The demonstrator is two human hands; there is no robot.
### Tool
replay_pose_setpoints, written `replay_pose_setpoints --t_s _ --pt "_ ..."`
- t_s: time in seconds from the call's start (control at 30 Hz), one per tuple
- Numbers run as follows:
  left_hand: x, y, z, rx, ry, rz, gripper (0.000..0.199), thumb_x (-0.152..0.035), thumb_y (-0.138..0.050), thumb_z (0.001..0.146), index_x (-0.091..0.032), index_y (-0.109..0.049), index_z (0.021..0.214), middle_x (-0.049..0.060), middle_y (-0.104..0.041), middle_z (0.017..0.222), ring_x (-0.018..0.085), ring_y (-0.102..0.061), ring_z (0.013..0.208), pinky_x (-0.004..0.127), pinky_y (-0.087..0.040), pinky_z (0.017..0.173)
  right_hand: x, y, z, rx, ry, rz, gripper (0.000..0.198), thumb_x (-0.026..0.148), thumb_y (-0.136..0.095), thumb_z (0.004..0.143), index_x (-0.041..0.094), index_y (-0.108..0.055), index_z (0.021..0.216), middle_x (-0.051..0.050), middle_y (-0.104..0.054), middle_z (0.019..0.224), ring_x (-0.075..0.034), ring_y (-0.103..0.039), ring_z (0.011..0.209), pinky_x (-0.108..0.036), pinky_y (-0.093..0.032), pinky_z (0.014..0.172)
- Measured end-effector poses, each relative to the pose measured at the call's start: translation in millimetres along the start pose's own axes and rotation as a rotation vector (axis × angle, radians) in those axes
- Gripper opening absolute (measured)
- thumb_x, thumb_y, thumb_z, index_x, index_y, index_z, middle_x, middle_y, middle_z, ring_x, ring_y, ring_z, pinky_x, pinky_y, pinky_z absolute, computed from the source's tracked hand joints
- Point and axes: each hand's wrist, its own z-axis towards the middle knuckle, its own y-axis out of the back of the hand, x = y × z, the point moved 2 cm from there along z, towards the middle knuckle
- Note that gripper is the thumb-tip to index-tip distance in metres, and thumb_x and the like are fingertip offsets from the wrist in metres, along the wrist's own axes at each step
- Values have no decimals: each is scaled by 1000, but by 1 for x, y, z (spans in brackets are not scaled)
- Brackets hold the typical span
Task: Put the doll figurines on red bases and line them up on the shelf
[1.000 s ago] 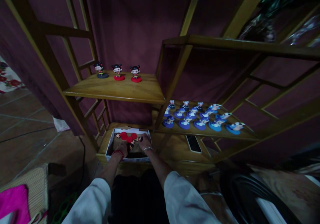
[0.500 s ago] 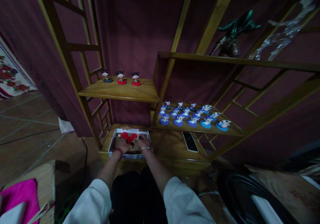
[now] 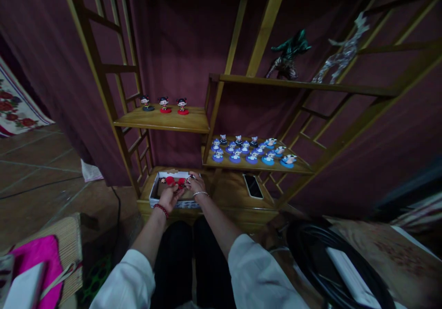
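A shallow cardboard box (image 3: 154, 193) with white walls sits on the lowest shelf, and both hands are over it. My left hand (image 3: 170, 197), with a red bead bracelet, is closed on a small red-based figurine (image 3: 181, 183) above the box. On the right side my right hand (image 3: 196, 184), wearing a silvery bangle, has its fingers closed at the same figurine; they partly cover it. Further left in the box lies another figurine (image 3: 163, 180) beside a round red piece (image 3: 170, 180).
Three black-haired figurines (image 3: 163, 105) stand on the upper left shelf (image 3: 162, 123). Several purple and blue figurines (image 3: 235, 155) fill the right shelf. A phone (image 3: 253, 186) lies right of the box. Dark green (image 3: 290, 53) and clear (image 3: 341, 53) statues stand higher up.
Both hands have risen slightly from the box bottom and come together, with a red-based figurine now between them. The view has shifted, so the right shelves appear further left.
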Motion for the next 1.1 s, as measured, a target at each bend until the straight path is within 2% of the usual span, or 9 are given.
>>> replay_pose_setpoints --t_s 0.1,0.33,0.5,0.67,0.83,1.1 --pt "-2 -2 -8 45 35 -100 14 -4 -43 77 -14 -51 81 4 -61 70 11 -60 61 23 -52 61 8 1 -7 -1 -65 67 36 14 -46 69 21 -56 103 2 -60 68 -7 -56 48 -15 -44 44" --pt "-4 -3 -27 111 49 -228 11 -16 -45 80 -13 -55 81 7 -62 73 13 -61 68 25 -52 65 21 0 -19 55 -38 79 40 15 -49 69 22 -52 109 0 -62 78 -8 -58 52 -16 -44 42" --pt "-6 -8 -39 146 51 -315 14 -20 -45 80 -12 -56 77 8 -61 72 13 -60 69 25 -51 67 31 1 -27 111 20 98 39 18 -51 69 20 -53 108 -1 -61 82 -8 -60 56 -15 -44 45" --pt "-10 -15 -51 187 19 -394 14 -19 -47 79 -12 -57 73 7 -61 71 13 -60 69 25 -50 67 44 3 -37 163 64 119 38 23 -53 68 20 -55 106 0 -61 76 -7 -58 55 -16 -45 47" --pt "-15 -20 -62 234 -10 -488 14 -18 -47 79 -11 -59 75 9 -61 74 15 -60 71 26 -50 66 56 3 -45 198 133 115 41 28 -56 65 22 -56 106 1 -60 71 -8 -55 54 -16 -42 44" --pt "-27 -27 -77 260 -61 -535 16 -18 -46 80 -10 -60 82 10 -61 78 14 -59 75 25 -49 70 79 2 -61 279 216 111 43 32 -56 66 23 -55 108 1 -58 75 -6 -48 53 -17 -41 47"
